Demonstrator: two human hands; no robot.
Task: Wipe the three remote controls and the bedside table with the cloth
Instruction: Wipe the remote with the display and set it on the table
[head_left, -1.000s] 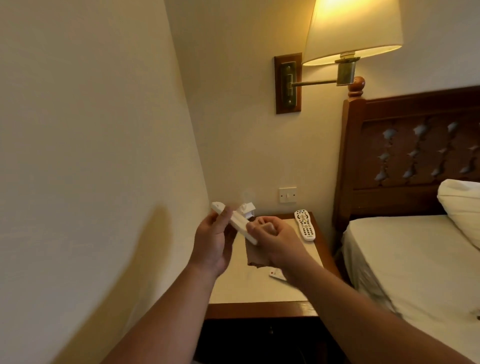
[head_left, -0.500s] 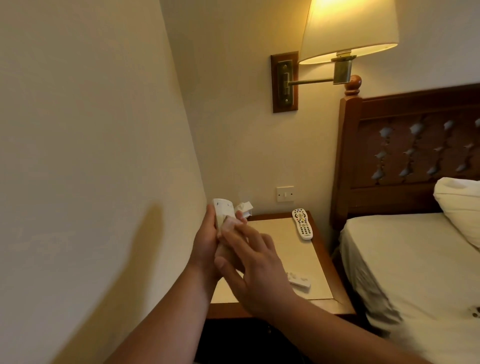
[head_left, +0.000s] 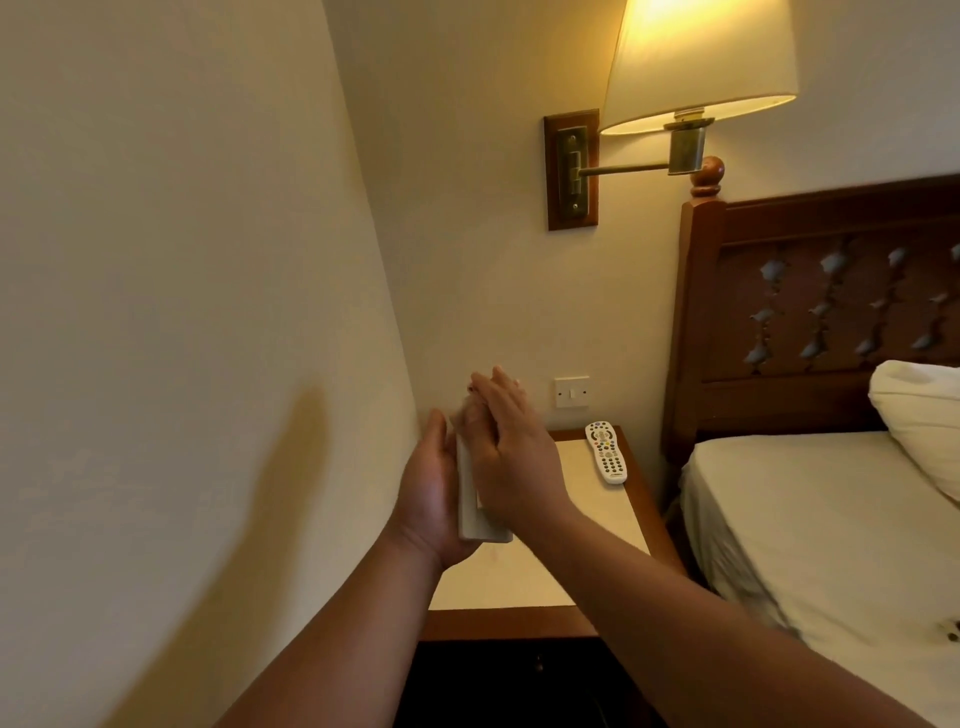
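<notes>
Slim white remote (head_left: 483, 512) is up off the table, standing on its long edge in the left hand (head_left: 431, 499), with the right hand (head_left: 511, 462) laid flat across its face. The blurry pale bit at those fingertips might be the cloth (head_left: 464, 415), can't tell. The second remote (head_left: 605, 453), white with rows of dark buttons and a few coloured ones, lies face up near the back right corner of the bedside table (head_left: 587, 566), which has a cream top framed in reddish wood.
</notes>
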